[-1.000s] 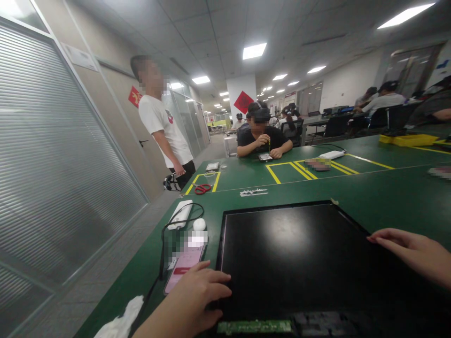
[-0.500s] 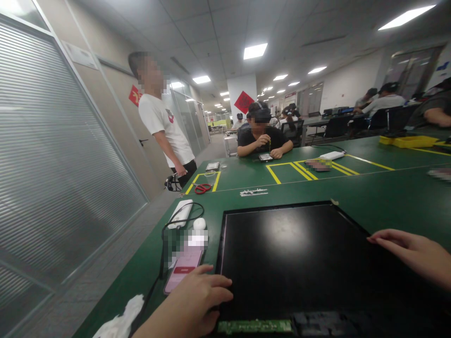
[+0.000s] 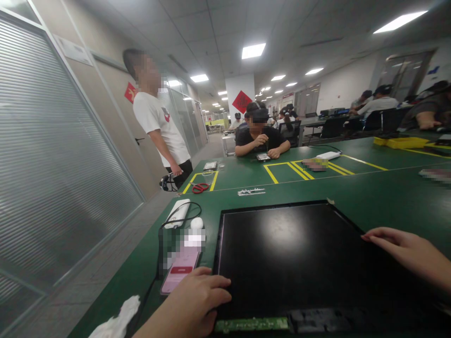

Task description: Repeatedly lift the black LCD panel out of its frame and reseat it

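Note:
A flat black LCD panel (image 3: pixel 275 267) lies in front of me, screen side up, with a green circuit strip (image 3: pixel 252 324) along its near edge. My left hand (image 3: pixel 202 298) is closed on the panel's left edge, its fingertips resting over the frame. At the right edge, my right hand (image 3: pixel 401 244) pinches the rim between thumb and fingers. Just beyond my left hand lies a phone (image 3: pixel 181 270) with a pink screen. A crumpled white tissue (image 3: pixel 120 319) sits left of my forearm.
A white power bank (image 3: pixel 178 213) with a black cable and a small white round case (image 3: pixel 197 223) stand left of the panel. Red scissors (image 3: pixel 200 188) lie farther off. Across the green table (image 3: pixel 225 206) a co-worker (image 3: pixel 261 136) handles a small device; another person (image 3: pixel 162 122) stands left.
The view has shifted slightly, so most things sit a little farther left. Both hands keep their places on the panel's edges.

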Tool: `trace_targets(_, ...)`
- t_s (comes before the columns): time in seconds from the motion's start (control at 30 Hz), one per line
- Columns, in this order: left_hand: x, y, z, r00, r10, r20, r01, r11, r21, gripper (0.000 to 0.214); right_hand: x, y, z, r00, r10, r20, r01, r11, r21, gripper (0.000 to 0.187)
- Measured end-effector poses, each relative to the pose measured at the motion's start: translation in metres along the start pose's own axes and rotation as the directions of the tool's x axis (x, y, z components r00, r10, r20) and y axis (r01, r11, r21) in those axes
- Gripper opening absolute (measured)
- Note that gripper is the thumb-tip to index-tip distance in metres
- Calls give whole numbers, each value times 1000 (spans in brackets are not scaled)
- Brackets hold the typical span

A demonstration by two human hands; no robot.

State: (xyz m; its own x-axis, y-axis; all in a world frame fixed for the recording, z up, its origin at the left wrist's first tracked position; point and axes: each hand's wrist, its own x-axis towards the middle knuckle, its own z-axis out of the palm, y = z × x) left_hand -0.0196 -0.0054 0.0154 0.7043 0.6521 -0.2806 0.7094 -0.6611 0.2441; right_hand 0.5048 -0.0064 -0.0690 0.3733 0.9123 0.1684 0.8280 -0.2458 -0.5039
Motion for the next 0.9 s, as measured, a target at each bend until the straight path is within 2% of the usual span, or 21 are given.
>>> trace_targets(0.07, -1, 0, -1, 1000, 16, -27, -16, 1000, -5, 53, 1, 1, 0, 996, 45, 74, -50, 997, 67, 51)
trace_targets(0.3, -6, -10, 7, 990, 48, -135, -64, 991, -119, 51, 1, 6, 2, 997, 54, 61, -59, 994, 88, 49)
trace_targets(0.53, 0, -7, 16, 959, -38, -280, -8, 987, -161, 39, 2, 9, 4, 998, 41, 43, -44, 995, 87, 48)
trace_targets(0.63, 9, -12, 24, 917, -142, -374, 76, 980, -186, 37, -1, 0, 1, 998, 45, 40, -49, 994, 101, 47)
trace_targets(0.73, 18, -22, 35, 830, -253, -497, 154, 960, -232, 36, -4, -9, -4, 999, 39, 28, -42, 994, 103, 47)
trace_targets(0.83, 24, -33, 47, 759, -317, -569, 209, 946, -248, 40, -5, -12, -9, 997, 72, -1, -72, 992, 99, 49)
trace_targets(0.9, 26, -37, 53, 744, -348, -570, 237, 935, -263, 43, -4, -9, -9, 996, 91, -17, -90, 992, 92, 52)
